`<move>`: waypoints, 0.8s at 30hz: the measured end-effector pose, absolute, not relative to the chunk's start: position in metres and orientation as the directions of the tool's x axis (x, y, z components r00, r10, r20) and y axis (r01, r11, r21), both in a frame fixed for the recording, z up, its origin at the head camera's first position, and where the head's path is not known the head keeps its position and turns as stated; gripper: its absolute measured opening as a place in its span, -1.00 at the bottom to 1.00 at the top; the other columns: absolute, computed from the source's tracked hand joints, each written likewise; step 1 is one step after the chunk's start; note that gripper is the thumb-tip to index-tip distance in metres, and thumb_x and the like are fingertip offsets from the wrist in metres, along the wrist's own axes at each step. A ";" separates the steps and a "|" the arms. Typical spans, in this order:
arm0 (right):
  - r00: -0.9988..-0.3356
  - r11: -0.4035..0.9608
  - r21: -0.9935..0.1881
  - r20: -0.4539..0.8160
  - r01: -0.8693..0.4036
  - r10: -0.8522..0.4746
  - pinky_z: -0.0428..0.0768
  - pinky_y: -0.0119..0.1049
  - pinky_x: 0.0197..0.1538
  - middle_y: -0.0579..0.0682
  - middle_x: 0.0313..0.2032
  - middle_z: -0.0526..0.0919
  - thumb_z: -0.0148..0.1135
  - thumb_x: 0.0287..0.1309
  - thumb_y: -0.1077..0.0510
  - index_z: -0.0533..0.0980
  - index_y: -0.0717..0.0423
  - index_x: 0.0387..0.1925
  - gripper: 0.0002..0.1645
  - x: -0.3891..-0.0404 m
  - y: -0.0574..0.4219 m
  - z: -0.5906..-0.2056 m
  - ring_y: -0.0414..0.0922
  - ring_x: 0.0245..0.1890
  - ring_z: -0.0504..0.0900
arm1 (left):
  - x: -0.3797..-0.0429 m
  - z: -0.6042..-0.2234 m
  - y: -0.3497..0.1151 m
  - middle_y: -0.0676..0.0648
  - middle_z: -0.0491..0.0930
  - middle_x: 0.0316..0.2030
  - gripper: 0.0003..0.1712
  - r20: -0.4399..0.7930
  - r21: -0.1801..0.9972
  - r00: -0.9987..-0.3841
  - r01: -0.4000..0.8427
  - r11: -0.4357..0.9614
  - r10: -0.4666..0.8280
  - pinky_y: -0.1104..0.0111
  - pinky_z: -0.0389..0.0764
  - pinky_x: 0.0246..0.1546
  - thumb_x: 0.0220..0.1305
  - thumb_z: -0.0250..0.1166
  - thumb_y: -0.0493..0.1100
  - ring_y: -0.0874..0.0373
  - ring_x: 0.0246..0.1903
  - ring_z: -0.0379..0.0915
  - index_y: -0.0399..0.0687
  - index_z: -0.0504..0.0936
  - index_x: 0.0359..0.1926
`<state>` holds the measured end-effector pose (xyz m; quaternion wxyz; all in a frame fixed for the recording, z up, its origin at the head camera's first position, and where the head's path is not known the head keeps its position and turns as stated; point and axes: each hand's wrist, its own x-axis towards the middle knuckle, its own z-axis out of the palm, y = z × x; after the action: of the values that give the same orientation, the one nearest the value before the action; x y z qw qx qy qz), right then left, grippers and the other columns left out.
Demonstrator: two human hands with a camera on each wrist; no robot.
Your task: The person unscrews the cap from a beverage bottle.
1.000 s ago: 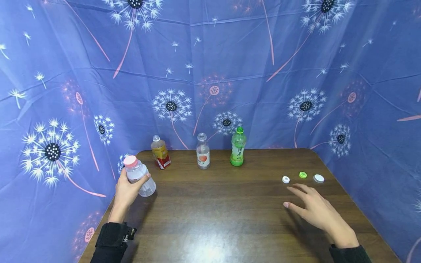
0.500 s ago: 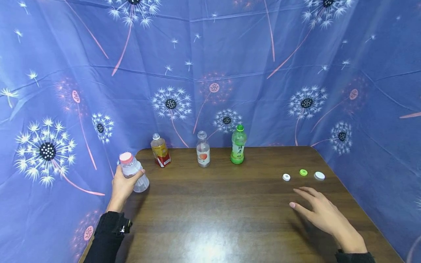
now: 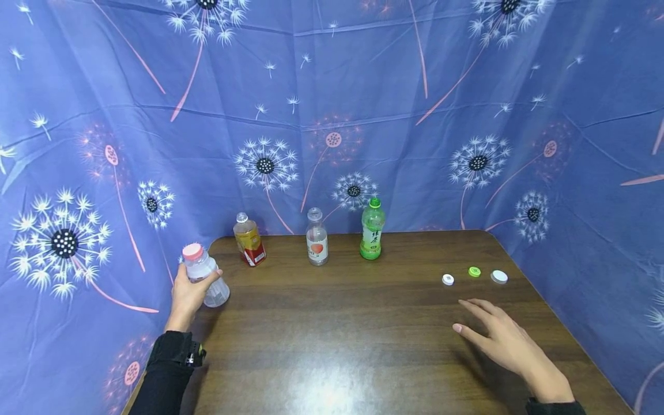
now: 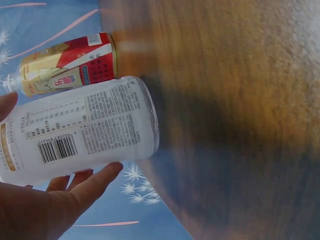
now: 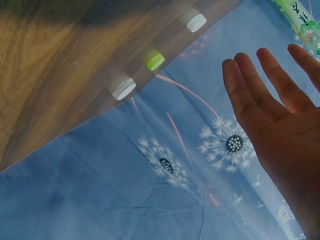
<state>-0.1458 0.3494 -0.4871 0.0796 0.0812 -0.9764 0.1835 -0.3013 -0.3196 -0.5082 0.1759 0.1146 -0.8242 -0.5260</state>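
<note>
At the table's left side my left hand [image 3: 187, 297] grips a clear plastic bottle [image 3: 215, 295] with a pink cap [image 3: 192, 252]. The bottle leans to the left, its base close over the table. In the left wrist view its white label [image 4: 100, 122] with a barcode shows, with fingers [image 4: 97, 185] below it and the thumb at its upper side. My right hand [image 3: 505, 340] hovers over the right of the table with spread fingers, holding nothing. Just beyond it lie a small white cap [image 3: 448, 279], a green cap [image 3: 474, 272] and a larger white cap [image 3: 499, 276].
Along the table's back edge stand an uncapped bottle with a yellow and red label [image 3: 250, 241], a clear uncapped bottle [image 3: 317, 245] and a green bottle [image 3: 372, 230]. A blue dandelion-print cloth [image 3: 415, 144] hangs behind and beside the brown table [image 3: 337, 323].
My left hand has shifted a little left with the pink-capped bottle. My right hand has drawn slightly back from the caps, and the head view has turned a bit.
</note>
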 end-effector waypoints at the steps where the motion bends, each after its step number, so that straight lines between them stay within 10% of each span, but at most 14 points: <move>1: -0.973 0.919 -0.346 0.188 -0.191 -0.131 0.50 0.50 0.08 0.26 0.36 0.49 0.23 0.40 -0.36 0.44 0.07 0.44 -0.17 -0.146 0.350 -0.488 0.42 0.31 0.45 | -0.301 -0.509 -0.321 -0.32 0.45 0.31 -0.06 0.166 0.910 -0.912 -0.006 0.415 -0.375 -0.14 0.34 0.41 0.25 0.53 0.07 -0.29 0.33 0.36 -0.15 0.25 0.46; 24: -0.972 0.910 -0.366 0.193 -0.197 -0.133 0.56 0.43 0.07 0.24 0.32 0.53 0.22 0.41 -0.34 0.47 0.11 0.42 -0.19 -0.141 0.350 -0.501 0.37 0.26 0.54 | -0.294 -0.508 -0.330 -0.43 0.22 0.51 0.36 0.193 0.884 -0.888 -0.028 0.467 -0.417 -0.27 0.25 0.46 0.14 0.59 0.13 -0.42 0.46 0.21 0.07 -0.15 0.70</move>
<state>-0.1414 0.3504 -0.5013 0.0820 0.0847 -0.9737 0.1950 -0.2943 -0.3302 -0.5084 0.1951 0.1331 -0.8340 -0.4986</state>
